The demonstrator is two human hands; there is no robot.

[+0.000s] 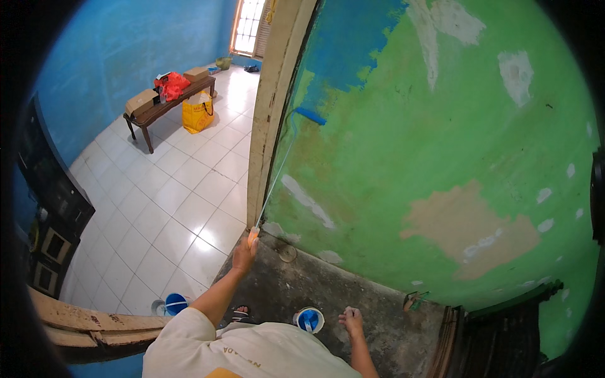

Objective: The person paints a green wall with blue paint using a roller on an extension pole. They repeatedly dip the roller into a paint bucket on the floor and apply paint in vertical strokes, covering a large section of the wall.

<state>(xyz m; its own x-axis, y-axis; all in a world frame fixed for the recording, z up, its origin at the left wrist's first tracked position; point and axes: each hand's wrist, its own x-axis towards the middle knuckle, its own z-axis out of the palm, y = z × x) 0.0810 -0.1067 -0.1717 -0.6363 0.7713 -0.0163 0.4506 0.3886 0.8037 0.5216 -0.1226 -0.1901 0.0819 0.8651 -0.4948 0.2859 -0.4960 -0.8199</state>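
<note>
My left hand (245, 253) grips the orange handle of a long-rod paint roller (311, 116). The roller's blue-coated sleeve lies against the green wall (378, 156), just below a patch of blue paint (340, 52) beside the door frame. Away from the wall, my right hand (350, 321) hangs low with its fingers partly curled, and I see nothing held in it. Left of that hand, a white bucket (322, 321) with blue paint inside stands on the dark concrete floor. Pale filler patches (307, 201) mark the green wall.
A wooden door frame (269, 118) separates me from a white-tiled room (189, 189). There, a wooden bench (165, 107) bears boxes and a red bag, with a yellow bag (197, 113) beside it. A blue bucket (176, 304) is near my left arm. Dark furniture (501, 326) stands at lower right.
</note>
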